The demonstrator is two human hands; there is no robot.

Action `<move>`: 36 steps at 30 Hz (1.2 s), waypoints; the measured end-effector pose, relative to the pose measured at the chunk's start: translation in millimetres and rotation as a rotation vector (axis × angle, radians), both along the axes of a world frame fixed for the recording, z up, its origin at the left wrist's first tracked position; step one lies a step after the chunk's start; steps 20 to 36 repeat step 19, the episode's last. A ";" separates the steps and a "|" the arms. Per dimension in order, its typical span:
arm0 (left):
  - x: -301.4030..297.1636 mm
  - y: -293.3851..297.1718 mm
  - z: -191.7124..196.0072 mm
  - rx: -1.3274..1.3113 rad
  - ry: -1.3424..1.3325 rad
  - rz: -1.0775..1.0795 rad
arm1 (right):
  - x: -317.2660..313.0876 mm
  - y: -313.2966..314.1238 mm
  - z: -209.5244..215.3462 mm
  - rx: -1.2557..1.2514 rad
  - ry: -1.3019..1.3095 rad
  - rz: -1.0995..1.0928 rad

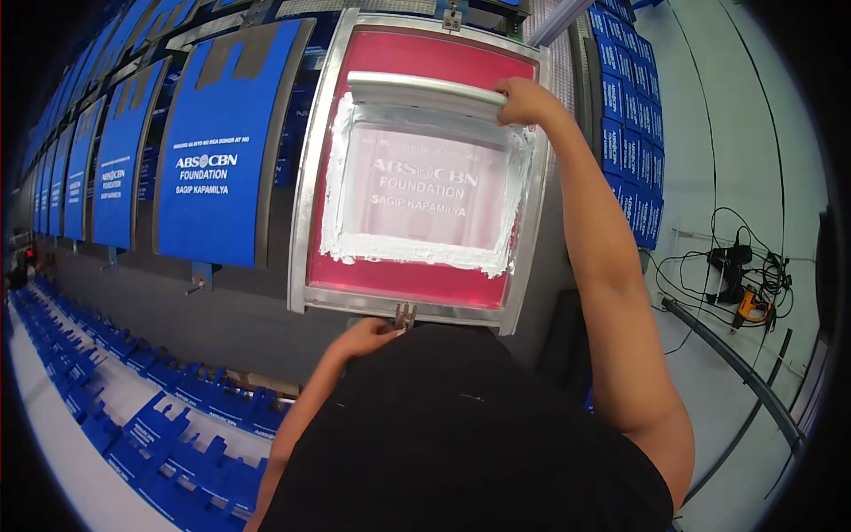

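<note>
A screen-printing frame [300, 222] lies in front of me, with pale metal sides and a red mesh. White ink [381, 248] surrounds the lettered window in its middle. Across the far part of the mesh rests a long silver squeegee [425, 94]. My right hand [525, 103] is closed around the squeegee's right end, the arm stretched far forward. Down at the frame's near edge, my left hand [370, 337] is closed against the rim beside a small metal bracket [405, 316]. Its fingertips are partly hidden.
Blue printed bag panels [213, 146] lie on grey boards in a row to the left. More blue pieces [168, 434] are spread at lower left, and others [628, 133] at right. Tangled cables and an orange-black tool [753, 308] lie on the pale floor, near a dark pipe [736, 363].
</note>
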State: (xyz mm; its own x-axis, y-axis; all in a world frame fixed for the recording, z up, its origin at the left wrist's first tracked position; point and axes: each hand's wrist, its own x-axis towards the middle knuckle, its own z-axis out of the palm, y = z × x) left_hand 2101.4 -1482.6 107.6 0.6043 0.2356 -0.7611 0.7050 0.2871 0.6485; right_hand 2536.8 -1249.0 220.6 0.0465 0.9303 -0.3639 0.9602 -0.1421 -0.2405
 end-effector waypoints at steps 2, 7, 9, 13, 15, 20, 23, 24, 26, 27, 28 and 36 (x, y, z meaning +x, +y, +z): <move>6.3 -7.6 -12.9 -0.081 -0.107 0.070 | -19.0 5.6 1.5 0.033 -0.062 0.055; 8.2 -11.6 -1.8 -0.088 -0.225 0.081 | -49.8 8.8 -4.4 0.126 -0.086 0.026; 9.9 -24.6 -8.5 -0.086 -0.432 0.223 | -52.9 -2.1 2.2 0.151 -0.116 0.028; 11.3 -10.5 27.6 -0.230 -0.333 0.212 | -98.4 -61.7 18.9 0.113 -0.081 -0.005; 11.0 -13.4 25.2 -0.252 -0.310 0.252 | -130.8 -110.1 24.2 0.017 -0.090 0.011; 11.0 -11.3 30.5 -0.238 -0.276 0.213 | -189.8 -211.7 33.5 0.179 -0.040 -0.125; 11.0 -11.3 30.5 -0.238 -0.276 0.213 | -189.8 -211.7 33.5 0.179 -0.040 -0.125; 11.0 -11.3 30.5 -0.238 -0.276 0.213 | -189.8 -211.7 33.5 0.179 -0.040 -0.125; 11.0 -11.3 30.5 -0.238 -0.276 0.213 | -189.8 -211.7 33.5 0.179 -0.040 -0.125; 11.0 -11.3 30.5 -0.238 -0.276 0.213 | -189.8 -211.7 33.5 0.179 -0.040 -0.125; 11.0 -11.3 30.5 -0.238 -0.276 0.213 | -189.8 -211.7 33.5 0.179 -0.040 -0.125; 11.0 -11.3 30.5 -0.238 -0.276 0.213 | -189.8 -211.7 33.5 0.179 -0.040 -0.125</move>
